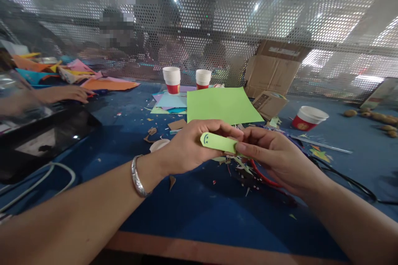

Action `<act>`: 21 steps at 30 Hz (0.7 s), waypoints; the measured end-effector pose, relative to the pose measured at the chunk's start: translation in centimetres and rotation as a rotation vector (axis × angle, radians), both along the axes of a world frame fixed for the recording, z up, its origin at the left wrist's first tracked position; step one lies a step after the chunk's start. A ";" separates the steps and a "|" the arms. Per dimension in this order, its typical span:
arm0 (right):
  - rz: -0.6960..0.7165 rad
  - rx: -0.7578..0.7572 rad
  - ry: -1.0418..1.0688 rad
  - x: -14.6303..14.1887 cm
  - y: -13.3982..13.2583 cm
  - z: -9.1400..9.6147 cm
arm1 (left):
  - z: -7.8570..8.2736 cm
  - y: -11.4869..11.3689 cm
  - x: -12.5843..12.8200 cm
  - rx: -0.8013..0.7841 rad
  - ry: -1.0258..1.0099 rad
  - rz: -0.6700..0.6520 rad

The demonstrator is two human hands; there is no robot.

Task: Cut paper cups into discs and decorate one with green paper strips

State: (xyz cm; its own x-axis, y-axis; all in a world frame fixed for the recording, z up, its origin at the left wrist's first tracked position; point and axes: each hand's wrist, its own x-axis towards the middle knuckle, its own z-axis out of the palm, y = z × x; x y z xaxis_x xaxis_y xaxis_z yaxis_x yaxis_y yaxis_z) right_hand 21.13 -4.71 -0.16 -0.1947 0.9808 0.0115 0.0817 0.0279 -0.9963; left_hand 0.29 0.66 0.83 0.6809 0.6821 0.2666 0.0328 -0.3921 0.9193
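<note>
Between both hands is a narrow light-green paper strip with a rounded left end, where a small smiley face is drawn in dark ink. My left hand, with a silver bangle at the wrist, curls behind the strip and grips it. The thumb and fingers of my right hand pinch its right end. What lies behind the strip inside the fingers is mostly hidden. Just beyond the hands lies a large green paper sheet. Paper scraps are scattered on the blue table beneath.
Two stacks of paper cups stand at the back; another cup tilts at right. A cardboard box leans against the perforated metal screen. On the left are a black device with a cable, coloured papers and another person's hand.
</note>
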 end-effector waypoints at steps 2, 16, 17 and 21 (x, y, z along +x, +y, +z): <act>0.012 -0.026 0.018 0.0 0.0 0.1 | -0.2 0.0 0.1 -0.078 -0.013 0.012; -0.037 0.078 -0.148 0.2 0.3 -0.1 | -0.3 0.4 -0.3 -0.563 -0.142 -0.055; -0.038 0.097 -0.182 0.3 0.4 -0.1 | -0.3 0.3 -0.3 -0.549 -0.140 -0.022; -0.055 0.212 -0.328 0.3 0.4 -0.3 | -0.7 0.0 0.2 -0.446 -0.126 0.130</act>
State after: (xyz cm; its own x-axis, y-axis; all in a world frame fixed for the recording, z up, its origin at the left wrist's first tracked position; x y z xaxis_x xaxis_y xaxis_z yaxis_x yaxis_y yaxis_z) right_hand 21.39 -4.31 -0.45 -0.1685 0.9725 0.1610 0.4020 0.2169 -0.8896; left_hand 0.52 0.70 0.17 0.5638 0.8259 0.0038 -0.0675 0.0415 0.9969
